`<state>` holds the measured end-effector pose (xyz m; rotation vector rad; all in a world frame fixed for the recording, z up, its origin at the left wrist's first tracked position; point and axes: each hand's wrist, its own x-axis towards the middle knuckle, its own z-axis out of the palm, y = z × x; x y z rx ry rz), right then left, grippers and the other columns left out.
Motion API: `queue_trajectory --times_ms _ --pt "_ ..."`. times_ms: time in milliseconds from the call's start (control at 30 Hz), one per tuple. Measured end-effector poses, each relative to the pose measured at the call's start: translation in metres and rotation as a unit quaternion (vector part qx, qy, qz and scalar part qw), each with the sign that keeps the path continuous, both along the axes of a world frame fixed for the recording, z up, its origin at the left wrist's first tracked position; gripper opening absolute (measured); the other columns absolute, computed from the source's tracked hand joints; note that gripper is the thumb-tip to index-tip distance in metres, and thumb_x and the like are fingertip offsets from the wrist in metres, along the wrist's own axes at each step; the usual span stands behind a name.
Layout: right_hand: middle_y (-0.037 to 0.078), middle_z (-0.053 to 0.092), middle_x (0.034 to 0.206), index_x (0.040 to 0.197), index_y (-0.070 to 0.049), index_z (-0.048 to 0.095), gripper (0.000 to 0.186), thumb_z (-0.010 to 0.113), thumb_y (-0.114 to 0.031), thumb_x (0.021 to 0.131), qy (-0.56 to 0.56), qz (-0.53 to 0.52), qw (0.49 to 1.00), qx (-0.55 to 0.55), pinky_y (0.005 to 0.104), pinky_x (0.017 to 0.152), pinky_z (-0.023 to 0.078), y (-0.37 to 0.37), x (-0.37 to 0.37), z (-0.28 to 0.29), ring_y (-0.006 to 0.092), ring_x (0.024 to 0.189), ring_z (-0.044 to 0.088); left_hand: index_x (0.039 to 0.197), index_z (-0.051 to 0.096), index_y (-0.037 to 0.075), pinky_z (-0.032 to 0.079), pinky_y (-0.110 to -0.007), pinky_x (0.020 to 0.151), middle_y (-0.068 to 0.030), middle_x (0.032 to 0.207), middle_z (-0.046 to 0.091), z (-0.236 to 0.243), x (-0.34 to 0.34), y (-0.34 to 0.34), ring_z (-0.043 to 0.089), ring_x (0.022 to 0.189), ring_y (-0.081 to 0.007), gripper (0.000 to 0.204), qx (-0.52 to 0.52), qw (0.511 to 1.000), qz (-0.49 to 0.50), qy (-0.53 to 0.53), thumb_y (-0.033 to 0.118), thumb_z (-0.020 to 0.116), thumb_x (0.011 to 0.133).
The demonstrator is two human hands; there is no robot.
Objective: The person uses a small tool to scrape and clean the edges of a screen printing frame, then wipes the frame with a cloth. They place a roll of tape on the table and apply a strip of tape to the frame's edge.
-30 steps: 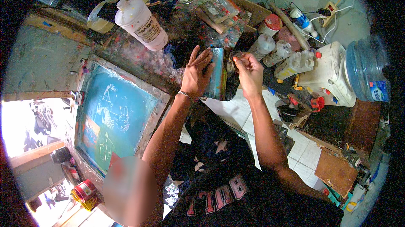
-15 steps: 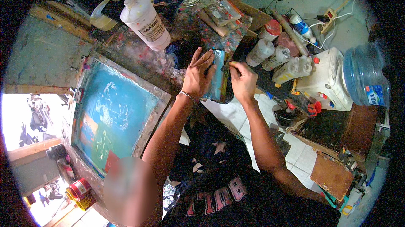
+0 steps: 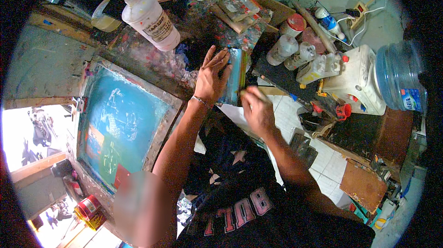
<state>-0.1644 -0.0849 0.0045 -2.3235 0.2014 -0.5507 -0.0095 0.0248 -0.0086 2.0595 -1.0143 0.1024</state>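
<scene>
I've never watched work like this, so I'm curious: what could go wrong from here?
The left hand is at the left side of the blue board, the right hand near its lower right edge; if the board shifts, fingers might slip. The left forearm passes close to the screen and could bump it. The white jug stands on the cluttered table; a careless reach might tip it.

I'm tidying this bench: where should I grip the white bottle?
Probably round the middle of the white bottle, coming from its right: it stands upright, its rounded body offers more to hold than the narrow top, and that side looks more open, while a tape roll crowds its left.
</scene>
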Motion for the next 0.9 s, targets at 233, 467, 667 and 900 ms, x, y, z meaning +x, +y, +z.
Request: queue_trajectory --times_ms 233,467,667,900 --pt "0.017 0.065 0.090 0.092 0.002 0.067 0.010 0.065 -0.003 0.083 -0.037 -0.078 0.996 0.007 0.0398 0.070 0.052 -0.012 0.035 -0.009 0.0349 0.078 0.066 0.114 0.064 -0.003 0.033 -0.045 0.112 -0.0182 0.131 0.058 -0.001 -0.001 0.001 0.042 0.132 -0.0433 0.030 -0.008 1.000 -0.003 -0.011 0.013 0.061 0.089" --pt "0.017 0.059 0.089 0.089 0.000 0.064 0.007 0.062 -0.002 0.083 0.041 -0.020 0.998 -0.053 0.0430 0.074 0.051 -0.012 0.027 -0.004 0.0363 0.086 0.062 0.115 0.064 -0.003 0.032 -0.046 0.113 -0.0191 0.130 0.058 0.000 -0.001 0.000 0.042 0.132 -0.0432 0.031 -0.019 1.000 -0.003 -0.005 0.011 0.061 0.088" --pt "0.016 0.060 0.087 0.088 0.001 0.061 0.007 0.063 0.001 0.081 -0.019 -0.028 0.999 0.015 0.0425 0.071 0.051 0.001 0.011 -0.007 0.0358 0.080 0.063 0.115 0.063 -0.004 0.031 -0.045 0.114 -0.0195 0.131 0.057 -0.001 0.000 0.001 0.041 0.132 -0.0440 0.031 -0.013 1.000 -0.014 -0.015 0.015 0.060 0.090" --pt "0.017 0.062 0.084 0.086 0.000 0.061 0.004 0.061 0.000 0.082 -0.002 -0.056 0.998 -0.025 0.0423 0.067 0.051 -0.027 0.059 0.000 0.0377 0.075 0.063 0.116 0.063 -0.002 0.032 -0.044 0.114 -0.0177 0.133 0.056 0.000 0.000 0.001 0.041 0.133 -0.0432 0.032 0.004 1.000 -0.009 -0.011 0.016 0.059 0.091"
